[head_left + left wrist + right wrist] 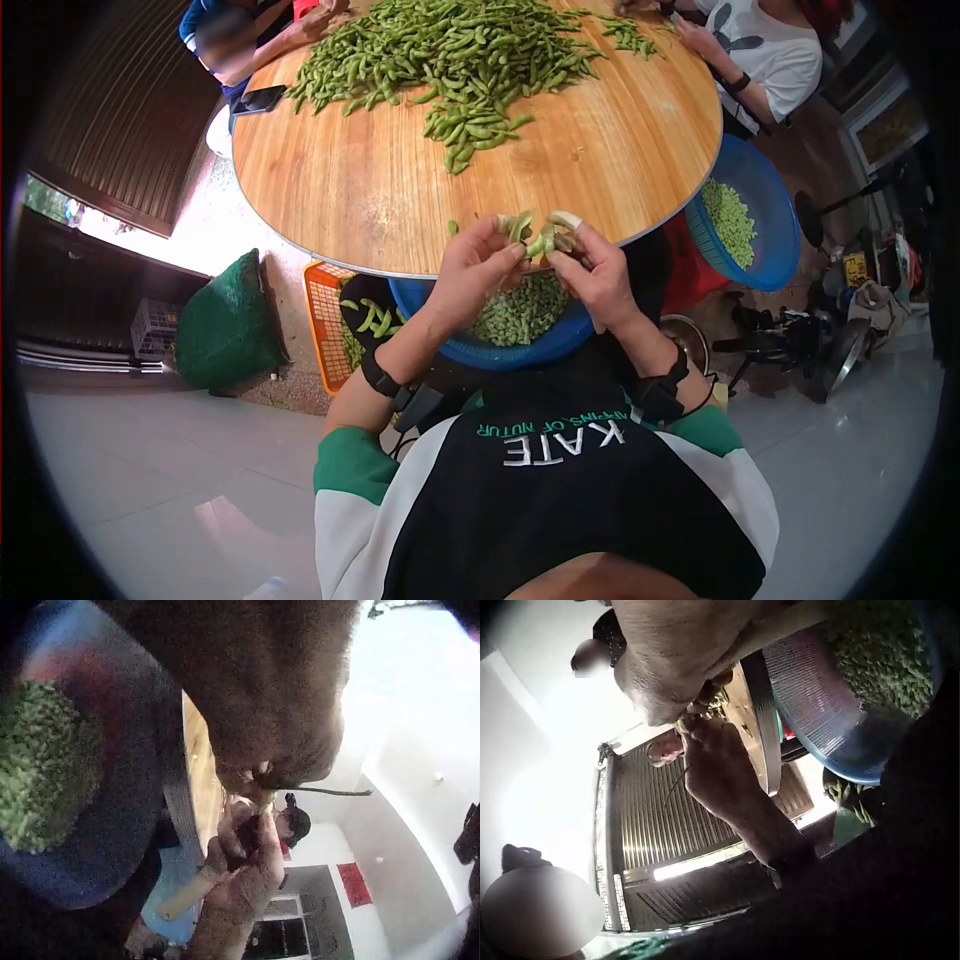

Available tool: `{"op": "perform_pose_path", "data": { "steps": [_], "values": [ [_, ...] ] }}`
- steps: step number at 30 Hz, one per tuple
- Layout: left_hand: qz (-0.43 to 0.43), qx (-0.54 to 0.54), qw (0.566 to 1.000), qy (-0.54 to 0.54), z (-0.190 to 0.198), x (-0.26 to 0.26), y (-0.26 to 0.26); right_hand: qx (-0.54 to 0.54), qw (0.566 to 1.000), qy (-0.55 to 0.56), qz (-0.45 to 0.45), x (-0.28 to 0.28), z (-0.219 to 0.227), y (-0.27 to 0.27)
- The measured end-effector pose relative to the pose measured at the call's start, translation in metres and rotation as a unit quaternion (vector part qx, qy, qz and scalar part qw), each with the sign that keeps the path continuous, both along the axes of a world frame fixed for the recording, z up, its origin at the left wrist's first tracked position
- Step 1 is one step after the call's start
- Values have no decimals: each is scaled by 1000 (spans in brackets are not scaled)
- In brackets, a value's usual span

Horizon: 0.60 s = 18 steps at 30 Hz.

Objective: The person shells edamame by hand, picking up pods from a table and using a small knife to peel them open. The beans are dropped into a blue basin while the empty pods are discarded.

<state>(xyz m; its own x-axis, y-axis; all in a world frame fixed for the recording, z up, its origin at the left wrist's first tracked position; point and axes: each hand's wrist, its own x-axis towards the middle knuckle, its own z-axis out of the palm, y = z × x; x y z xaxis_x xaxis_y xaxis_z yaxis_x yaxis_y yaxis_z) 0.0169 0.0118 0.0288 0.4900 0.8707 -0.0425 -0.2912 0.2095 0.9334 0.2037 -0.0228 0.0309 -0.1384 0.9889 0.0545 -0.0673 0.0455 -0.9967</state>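
Over the near edge of the round wooden table (400, 200), both hands meet at a green bean pod (541, 243). My left hand (470, 270) pinches it from the left, thumb and fingertips curled in on it. On the other side, my right hand (603, 283) holds it between thumb and bent fingers. Something whitish wraps a fingertip of each hand. Right below the hands, a blue basin (455, 352) contains many shelled green beans (520, 312). From the left hand in the left wrist view sticks out a thin stem (330, 792).
A big heap of pods (450, 50) covers the table's far side, near a phone (259, 99). An orange basket (322, 325) stands left of the basin, beside a green sack (232, 325). Another blue basin (775, 220) with beans is at right. Other people sit across the table.
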Motion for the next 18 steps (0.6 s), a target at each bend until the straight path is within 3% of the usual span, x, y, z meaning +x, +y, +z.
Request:
{"op": "perform_pose_path", "data": {
  "steps": [2, 3, 5, 8, 10, 14, 18],
  "values": [
    [29, 15, 999, 13, -3, 1, 0, 138, 984, -50, -103, -7, -14, 3],
    [49, 78, 993, 68, -7, 1, -2, 136, 984, -49, -103, -7, -10, 1],
    [65, 141, 980, 124, -7, 1, -4, 202, 958, -189, -73, -6, 3, 0],
    [87, 208, 957, 185, -2, 2, -8, 189, 953, -229, -59, -6, 0, 0],
    [76, 327, 914, 228, 0, 1, -9, 178, 961, -209, -43, -5, -1, 1],
    [36, 322, 917, 232, 8, -3, -10, 138, 980, -141, 2, -2, -8, 4],
    [-3, 306, 925, 223, 8, -3, -19, 105, 974, -195, 51, 7, -11, 5]
  ]
}}
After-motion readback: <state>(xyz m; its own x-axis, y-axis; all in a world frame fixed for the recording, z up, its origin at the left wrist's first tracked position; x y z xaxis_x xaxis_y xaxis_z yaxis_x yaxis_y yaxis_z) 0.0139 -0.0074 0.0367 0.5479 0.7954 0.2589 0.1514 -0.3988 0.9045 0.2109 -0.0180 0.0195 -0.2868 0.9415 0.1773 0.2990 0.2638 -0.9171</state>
